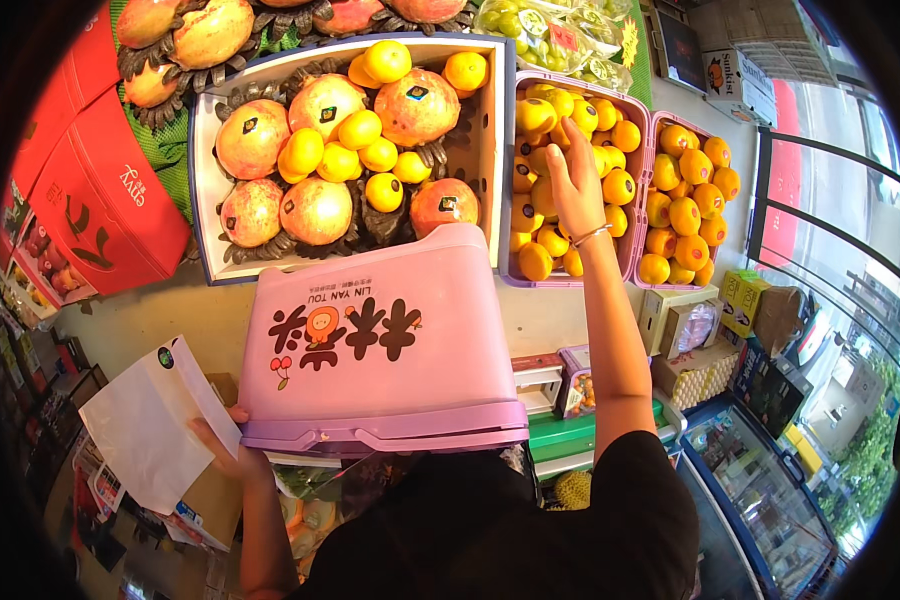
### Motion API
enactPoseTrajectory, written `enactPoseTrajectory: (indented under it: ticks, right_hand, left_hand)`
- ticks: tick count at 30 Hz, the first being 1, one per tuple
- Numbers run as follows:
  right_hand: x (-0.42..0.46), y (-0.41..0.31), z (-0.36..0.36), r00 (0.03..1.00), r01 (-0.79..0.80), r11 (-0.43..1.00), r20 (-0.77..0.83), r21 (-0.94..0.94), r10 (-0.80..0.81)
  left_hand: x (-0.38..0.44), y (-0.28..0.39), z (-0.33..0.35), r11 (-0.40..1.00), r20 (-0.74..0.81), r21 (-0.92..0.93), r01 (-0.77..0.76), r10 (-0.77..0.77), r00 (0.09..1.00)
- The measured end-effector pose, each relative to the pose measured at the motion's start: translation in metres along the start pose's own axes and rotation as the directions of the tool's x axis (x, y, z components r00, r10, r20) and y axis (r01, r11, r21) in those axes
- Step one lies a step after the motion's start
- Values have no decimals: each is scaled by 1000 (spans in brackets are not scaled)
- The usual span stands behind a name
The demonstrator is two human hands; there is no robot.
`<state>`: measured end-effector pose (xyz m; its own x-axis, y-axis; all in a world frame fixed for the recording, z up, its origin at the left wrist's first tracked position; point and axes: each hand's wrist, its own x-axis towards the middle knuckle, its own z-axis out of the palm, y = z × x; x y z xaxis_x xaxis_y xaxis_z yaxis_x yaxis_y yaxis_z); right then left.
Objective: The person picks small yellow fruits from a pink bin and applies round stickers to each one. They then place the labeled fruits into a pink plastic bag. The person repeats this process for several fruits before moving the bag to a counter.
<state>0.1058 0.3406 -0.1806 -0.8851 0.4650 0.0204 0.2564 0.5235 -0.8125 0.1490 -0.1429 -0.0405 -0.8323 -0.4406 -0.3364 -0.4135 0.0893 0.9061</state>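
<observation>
My left hand grips a white sheet with one dark oval sticker near its top corner. One of its fingertips touches the edge of a pink plastic bin with a purple rim. That bin lies tipped on its side against my body, bearing cartoon fruit and writing. Over a pink basket of oranges is my right hand, thumb apart from the fingers and nothing visibly held. Its fingertips are close to the fruit; contact cannot be made out. Some oranges carry dark stickers, while others show none.
Left of the oranges, a white box holds pomegranates and small citrus fruits. Another basket of oranges stands on the right. Bagged green fruit lies behind. Red cartons are at left, a glass-topped case at lower right.
</observation>
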Motion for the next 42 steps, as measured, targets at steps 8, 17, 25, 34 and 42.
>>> enactPoseTrajectory:
  ticks: [8, 17, 25, 34, 42]
  right_hand:
    - [48, -20, -2, 971, 170, 953, -122, -253, -205]
    - [56, 4, 2, 963, 254, 680, 246, -687, -112]
    - [56, -2, 18, 963, 149, 574, 249, -805, 99]
    - [78, -6, -12, 828, 288, 586, 505, -757, 246]
    - [81, -58, -15, 936, 339, 818, 251, -465, -246]
  left_hand:
    - [3, 2, -9, 998, 33, 53, 22, -24, 999]
    - [-2, 0, -7, 999, 55, -47, 22, -19, 998]
    - [-1, 7, -2, 998, 89, -17, 66, -64, 994]
    - [-1, 4, -3, 1000, 68, -8, -4, 4, 998]
    - [2, -8, -17, 997, 174, -75, -21, 34, 984]
